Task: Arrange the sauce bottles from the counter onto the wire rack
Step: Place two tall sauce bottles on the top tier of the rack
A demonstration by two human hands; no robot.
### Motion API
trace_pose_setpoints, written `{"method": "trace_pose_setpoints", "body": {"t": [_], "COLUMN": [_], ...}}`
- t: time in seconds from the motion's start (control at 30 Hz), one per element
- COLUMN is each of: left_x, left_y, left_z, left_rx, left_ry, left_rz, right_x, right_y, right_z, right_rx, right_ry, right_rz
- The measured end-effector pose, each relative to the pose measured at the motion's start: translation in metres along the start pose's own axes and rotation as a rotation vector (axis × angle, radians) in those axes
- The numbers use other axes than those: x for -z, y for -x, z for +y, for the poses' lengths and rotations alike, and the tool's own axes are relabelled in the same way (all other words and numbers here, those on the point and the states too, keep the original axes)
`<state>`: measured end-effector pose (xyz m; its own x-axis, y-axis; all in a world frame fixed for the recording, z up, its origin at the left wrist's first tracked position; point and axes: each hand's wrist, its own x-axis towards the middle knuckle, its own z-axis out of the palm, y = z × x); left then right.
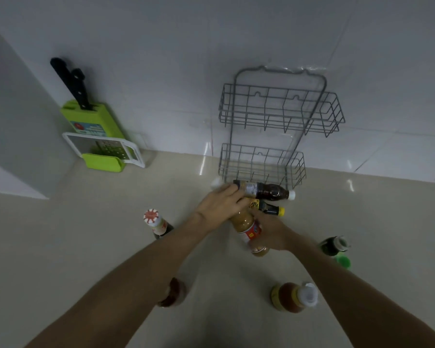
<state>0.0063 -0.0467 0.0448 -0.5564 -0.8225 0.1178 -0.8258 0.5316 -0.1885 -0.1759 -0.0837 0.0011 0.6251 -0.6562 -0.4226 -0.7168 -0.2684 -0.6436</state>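
2 hands meet just in front of the wire rack (274,126), which hangs on the tiled wall with 2 basket shelves, both bare. The left hand (220,204) lies over the upper part of a tan sauce bottle (246,226) with a red label, fingers reaching toward a dark brown bottle (264,190) that lies on its side directly below the rack's lower shelf, white cap pointing right. The right hand (271,232) grips the tan bottle's lower half, fingers wrapped around it. Just nearer the camera than the dark brown bottle lies a small dark bottle with a yellow cap (270,208), also on its side. On the counter (86,234), left of the rack and nearer the camera, stands a bottle with a red-and-white cap (156,222). Right of the rack and nearer stands a green bottle (335,248). Nearest the camera are an orange-red bottle with a white cap (294,296) and a reddish bottle (175,292), partly hidden by the left forearm. Far left of the rack, a green knife block (93,121) leans against the wall.
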Motion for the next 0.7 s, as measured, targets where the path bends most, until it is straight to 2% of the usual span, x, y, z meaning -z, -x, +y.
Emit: {"method": "trace_pose_setpoints", "body": {"t": [0.07, 0.13, 0.2, 0.3, 0.37, 0.4, 0.47, 0.53, 0.6, 0.7], "left_x": [0.015, 0.030, 0.047, 0.069, 0.078, 0.081, 0.083, 0.083, 0.083, 0.081], "left_y": [-0.004, -0.005, -0.004, -0.013, -0.026, -0.033, -0.045, -0.054, -0.062, -0.066], "left_z": [-0.009, -0.025, -0.043, -0.060, -0.071, -0.076, -0.082, -0.081, -0.078, -0.077], "left_rx": [-0.112, -0.127, 0.061, 0.520, 0.760, 0.825, 0.871, 0.907, 0.925, 0.939], "left_ry": [-0.029, -0.071, 0.019, 0.502, 0.815, 0.931, 1.100, 1.276, 1.440, 1.530], "left_rz": [0.185, 0.323, 0.459, 0.620, 0.575, 0.520, 0.377, 0.304, 0.310, 0.329], "right_x": [0.009, 0.027, 0.054, 0.105, 0.138, 0.153, 0.178, 0.193, 0.199, 0.194], "right_y": [0.007, 0.016, 0.026, 0.040, 0.045, 0.045, 0.035, 0.015, -0.009, -0.042], "right_z": [-0.006, -0.013, -0.027, -0.064, -0.094, -0.109, -0.133, -0.149, -0.157, -0.161], "right_rx": [0.022, 0.052, 0.076, 0.179, 0.258, 0.289, 0.331, 0.339, 0.321, 0.269], "right_ry": [-0.109, -0.162, -0.172, -0.223, -0.260, -0.268, -0.295, -0.311, -0.312, -0.295], "right_rz": [0.102, 0.220, 0.372, 0.565, 0.704, 0.784, 0.916, 1.005, 1.018, 0.951]}}
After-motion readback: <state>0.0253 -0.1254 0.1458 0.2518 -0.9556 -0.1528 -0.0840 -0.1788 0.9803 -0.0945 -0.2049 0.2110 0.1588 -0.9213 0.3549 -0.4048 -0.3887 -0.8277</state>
